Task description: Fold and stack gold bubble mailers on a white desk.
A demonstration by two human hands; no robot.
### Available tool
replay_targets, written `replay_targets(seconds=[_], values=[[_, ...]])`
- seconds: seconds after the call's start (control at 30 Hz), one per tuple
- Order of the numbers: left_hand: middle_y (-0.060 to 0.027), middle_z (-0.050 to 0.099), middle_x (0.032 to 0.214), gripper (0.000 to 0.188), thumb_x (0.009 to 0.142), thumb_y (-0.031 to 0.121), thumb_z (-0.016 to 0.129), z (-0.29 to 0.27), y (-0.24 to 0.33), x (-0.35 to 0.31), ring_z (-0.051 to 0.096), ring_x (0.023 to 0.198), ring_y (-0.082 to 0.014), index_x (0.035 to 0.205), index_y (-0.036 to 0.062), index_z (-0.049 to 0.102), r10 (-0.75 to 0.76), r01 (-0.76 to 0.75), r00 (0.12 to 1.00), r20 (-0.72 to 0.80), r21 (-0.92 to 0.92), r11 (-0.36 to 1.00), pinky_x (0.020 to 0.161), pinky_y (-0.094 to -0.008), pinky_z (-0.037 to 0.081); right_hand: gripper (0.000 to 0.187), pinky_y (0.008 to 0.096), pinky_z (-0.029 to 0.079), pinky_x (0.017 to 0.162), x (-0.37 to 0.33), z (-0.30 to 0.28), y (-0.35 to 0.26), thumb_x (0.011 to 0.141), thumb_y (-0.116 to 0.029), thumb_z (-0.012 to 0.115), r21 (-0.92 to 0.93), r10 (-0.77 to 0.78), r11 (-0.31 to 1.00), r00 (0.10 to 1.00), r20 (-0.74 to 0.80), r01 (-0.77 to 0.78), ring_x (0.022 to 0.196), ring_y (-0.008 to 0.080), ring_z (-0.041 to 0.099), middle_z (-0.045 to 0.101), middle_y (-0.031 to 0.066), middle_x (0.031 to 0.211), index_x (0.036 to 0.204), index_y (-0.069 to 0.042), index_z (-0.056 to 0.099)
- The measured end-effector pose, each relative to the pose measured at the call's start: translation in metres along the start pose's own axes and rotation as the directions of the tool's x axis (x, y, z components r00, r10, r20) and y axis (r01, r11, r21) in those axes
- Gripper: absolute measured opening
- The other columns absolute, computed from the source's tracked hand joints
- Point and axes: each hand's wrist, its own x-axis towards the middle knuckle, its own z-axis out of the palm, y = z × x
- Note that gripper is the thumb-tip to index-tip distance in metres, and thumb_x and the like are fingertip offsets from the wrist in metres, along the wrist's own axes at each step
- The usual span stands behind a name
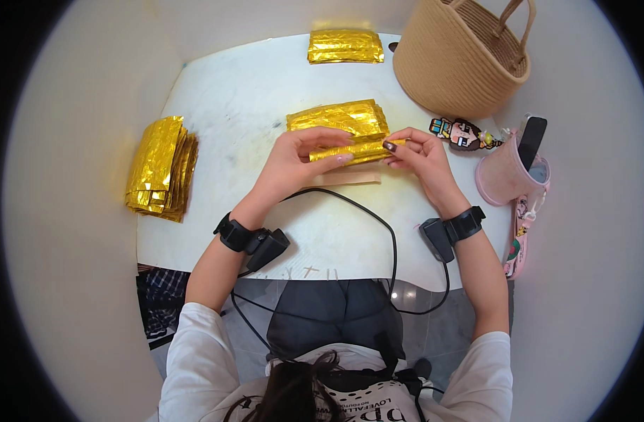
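Note:
Between my two hands is a narrow folded strip of gold foil (364, 151), held just above the table. My left hand (304, 158) grips its left end, thumb in front and fingers behind. At the other end my right hand (422, 158) pinches it between thumb and fingers. Directly behind the strip lies a stack of gold foil sheets (343, 118). A flat tan strip (346, 178), perhaps card or wood, rests on the table below my hands, partly covered by them.
Another gold foil stack (161, 169) lies at the left table edge, and a third stack (346, 46) at the back. A woven rope basket (455, 63), a pixel-figure charm (462, 133) and a pink cup (501, 172) holding a phone (531, 141) stand right. A black cable (385, 221) loops across the white table (223, 91).

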Motion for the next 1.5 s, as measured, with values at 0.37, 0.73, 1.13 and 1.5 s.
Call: replay_targets(seconds=[0.37, 0.73, 1.13, 1.5], values=[[-0.0075, 0.067, 0.104, 0.041, 0.088, 0.011, 0.063, 0.012, 0.016, -0.009, 0.064, 0.080, -0.0111, 0.128, 0.0046, 0.053, -0.057, 0.025, 0.990, 0.132, 0.231, 0.973, 0.072, -0.0245, 0.053, 0.022, 0.0218, 0.051, 0.062, -0.012, 0.025, -0.006, 0.088, -0.003, 0.059, -0.050, 0.004, 0.999, 0.996, 0.085, 0.000, 0.069, 0.0103, 0.064, 0.066, 0.0066, 0.080, 0.106, -0.007, 0.048], [-0.0048, 0.063, 0.104, 0.034, 0.099, 0.020, 0.048, 0.018, -0.003, -0.005, 0.059, 0.068, -0.0078, 0.128, 0.0039, 0.052, -0.041, 0.079, 0.982, 0.184, -0.206, 0.975, 0.064, -0.0225, 0.051, 0.026, 0.0204, 0.050, 0.062, -0.010, 0.020, 0.002, 0.085, 0.002, 0.063, -0.024, -0.149, 0.988, 0.988, 0.049, 0.150, 0.067, 0.0085, 0.062, 0.066, 0.0083, 0.088, 0.106, -0.004, 0.049], [-0.0011, 0.063, 0.100, 0.036, 0.098, 0.024, 0.051, 0.022, 0.001, -0.007, 0.051, 0.066, -0.0036, 0.127, 0.0024, 0.053, -0.047, 0.087, 0.981, 0.189, -0.212, 0.973, 0.058, -0.0204, 0.047, 0.007, 0.0185, 0.048, 0.058, -0.007, 0.015, 0.009, 0.087, -0.003, 0.063, -0.051, -0.181, 0.981, 0.980, 0.087, 0.186, 0.064, 0.0050, 0.058, 0.065, 0.0036, 0.084, 0.093, 0.000, 0.060], [-0.0018, 0.065, 0.102, 0.036, 0.097, 0.021, 0.053, 0.018, -0.001, -0.007, 0.054, 0.063, -0.0042, 0.129, 0.0057, 0.055, -0.035, 0.074, 0.983, 0.180, -0.215, 0.974, 0.060, -0.0208, 0.049, 0.011, 0.0186, 0.048, 0.059, -0.007, 0.016, 0.010, 0.090, -0.008, 0.061, -0.036, -0.152, 0.988, 0.988, 0.030, 0.153, 0.063, 0.0073, 0.059, 0.066, 0.0046, 0.084, 0.098, 0.000, 0.061]])
